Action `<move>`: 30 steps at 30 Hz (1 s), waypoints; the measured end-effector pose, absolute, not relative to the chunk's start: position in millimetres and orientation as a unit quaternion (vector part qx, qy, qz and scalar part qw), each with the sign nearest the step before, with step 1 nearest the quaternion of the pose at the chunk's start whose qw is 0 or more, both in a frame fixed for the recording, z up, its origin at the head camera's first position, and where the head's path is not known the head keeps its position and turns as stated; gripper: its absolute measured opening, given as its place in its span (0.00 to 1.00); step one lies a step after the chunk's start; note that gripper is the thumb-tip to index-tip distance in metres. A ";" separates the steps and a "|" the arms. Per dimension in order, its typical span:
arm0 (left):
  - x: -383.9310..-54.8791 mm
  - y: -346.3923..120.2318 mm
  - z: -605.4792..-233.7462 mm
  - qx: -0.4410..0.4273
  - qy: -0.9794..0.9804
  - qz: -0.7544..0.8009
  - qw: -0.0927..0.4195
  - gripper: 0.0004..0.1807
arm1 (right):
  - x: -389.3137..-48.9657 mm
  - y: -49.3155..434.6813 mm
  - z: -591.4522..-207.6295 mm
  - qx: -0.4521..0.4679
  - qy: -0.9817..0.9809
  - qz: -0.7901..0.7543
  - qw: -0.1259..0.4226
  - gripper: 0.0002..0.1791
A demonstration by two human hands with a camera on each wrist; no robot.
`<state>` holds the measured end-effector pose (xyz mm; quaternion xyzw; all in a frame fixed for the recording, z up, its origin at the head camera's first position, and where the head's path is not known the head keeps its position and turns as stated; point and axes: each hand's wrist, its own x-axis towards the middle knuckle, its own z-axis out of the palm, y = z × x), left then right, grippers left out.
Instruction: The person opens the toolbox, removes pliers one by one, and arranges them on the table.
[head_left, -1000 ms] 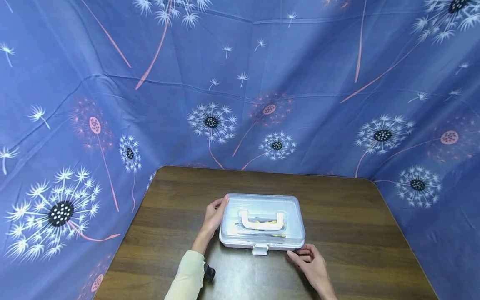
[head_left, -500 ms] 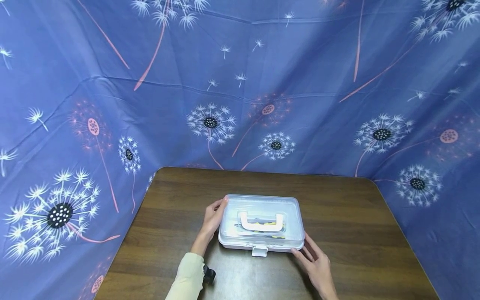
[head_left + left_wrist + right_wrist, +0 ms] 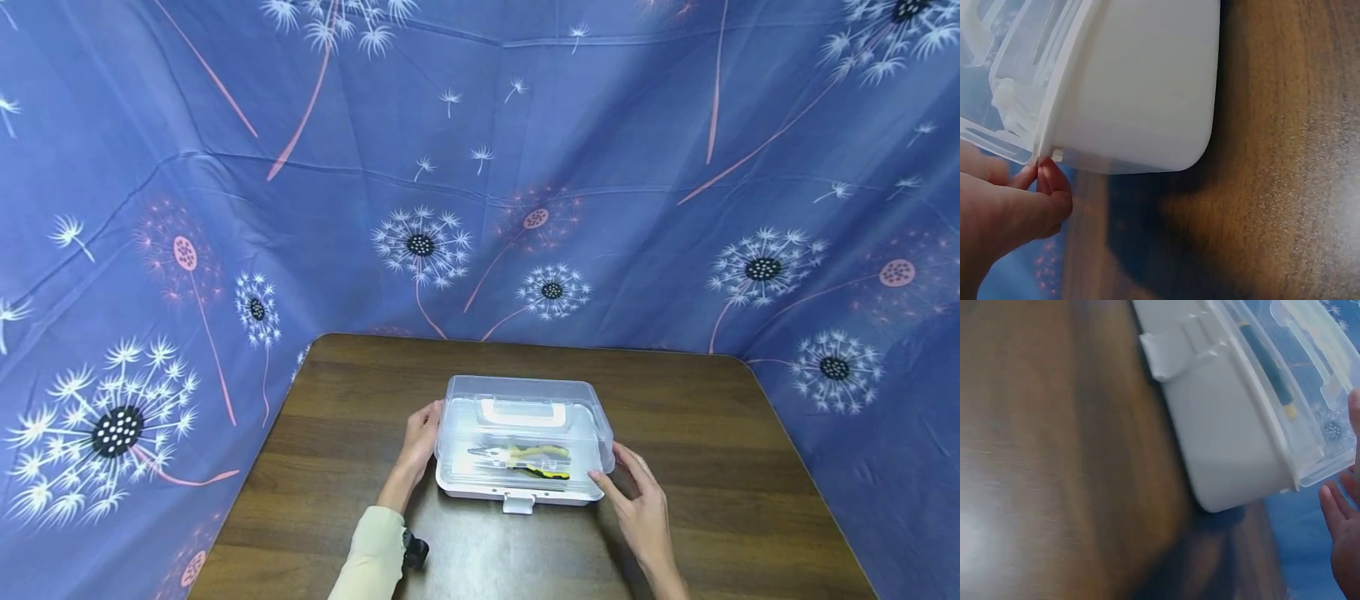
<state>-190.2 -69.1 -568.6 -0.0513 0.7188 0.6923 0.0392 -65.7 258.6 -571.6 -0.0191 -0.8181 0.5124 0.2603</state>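
Tabletop [image 3: 697, 442]: brown wood grain, rounded far corners, glare patch [image 3: 502, 542] toward the wearer. Blue cloth [image 3: 637, 275], printed with white and pink dandelions, hangs creased behind it and along both sides. In my head feed the white box [image 3: 472, 492] sits on the wood near the middle, latch [image 3: 518, 503] facing the wearer, clear lid [image 3: 525, 433] tilted up at the front; yellow-handled pliers [image 3: 551, 451] show through. Left hand [image 3: 417, 442]: narrow pinch on the box rim, toward the left rear. Right hand [image 3: 645, 508]: thumb and fingers hold the lid's front right corner. I note shadow [image 3: 1141, 237] beside the box in both wrist views.
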 end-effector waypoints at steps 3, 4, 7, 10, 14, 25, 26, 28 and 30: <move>-190.6 -69.2 -571.1 -0.042 0.715 0.697 0.034 0.21 | -77.9 262.2 -565.2 0.022 -0.796 0.545 0.261 0.30; -190.7 -68.9 -572.1 -0.037 0.712 0.700 0.030 0.20 | -80.9 263.5 -563.6 0.030 -0.792 0.551 0.261 0.30; -191.4 -67.8 -575.1 -0.026 0.706 0.707 0.015 0.20 | -86.8 265.2 -557.9 0.033 -0.794 0.549 0.259 0.28; -192.3 -66.6 -577.7 -0.023 0.707 0.707 -0.005 0.19 | -90.1 263.8 -545.8 0.032 -0.805 0.532 0.259 0.24; -193.2 -65.2 -577.7 -0.027 0.711 0.703 -0.017 0.18 | -96.2 261.6 -528.2 0.052 -0.814 0.509 0.275 0.22; -193.9 -64.8 -578.3 -0.039 0.733 0.678 -0.030 0.14 | -142.4 280.4 -522.5 0.036 -0.835 0.473 0.279 0.15; -193.9 -64.7 -578.2 -0.038 0.734 0.678 -0.033 0.14 | -146.3 281.3 -520.1 0.032 -0.839 0.468 0.276 0.14; -194.3 -64.4 -578.8 -0.040 0.734 0.677 -0.035 0.14 | -153.3 282.9 -515.8 0.027 -0.846 0.459 0.269 0.13; -194.2 -64.0 -578.9 -0.041 0.734 0.677 -0.035 0.15 | -159.1 284.3 -511.8 0.026 -0.853 0.452 0.259 0.12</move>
